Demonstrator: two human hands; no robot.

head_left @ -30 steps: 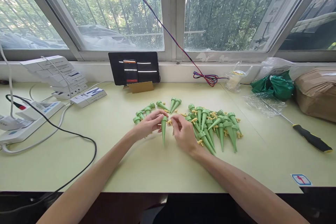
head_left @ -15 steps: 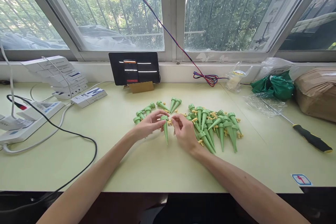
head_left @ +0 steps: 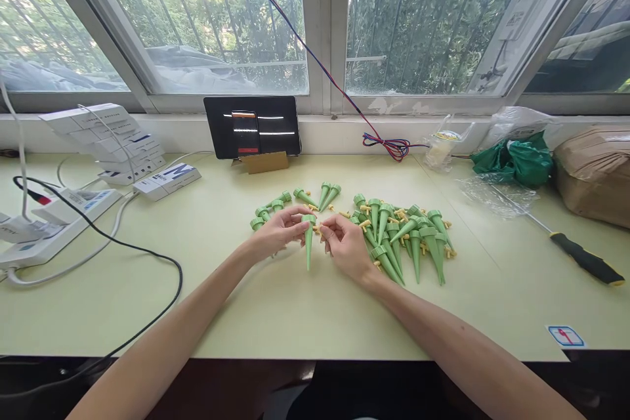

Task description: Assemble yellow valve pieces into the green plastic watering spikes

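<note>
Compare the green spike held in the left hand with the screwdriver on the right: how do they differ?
The green spike is held point-down in the left hand; the screwdriver lies on the table. The spike is green, while the screwdriver has a black-and-yellow handle. The spike looks shorter than the screwdriver. Both are slender.

Bare hands point(head_left: 347, 248), bare forearms point(head_left: 182, 315), small spot point(head_left: 462, 327) on the right forearm

The right hand point(head_left: 344, 246) partly covers the yellow tap point(head_left: 316, 229) at its fingertips, the left hand point(head_left: 275, 235) hides parts of the green spikes point(head_left: 262, 212) at its ten o'clock, the parcel point(head_left: 593, 174) at three and power strip point(head_left: 37, 250) near nine run off the edges, and the white boxes' point(head_left: 128, 150) smallest print is illegible.
</note>
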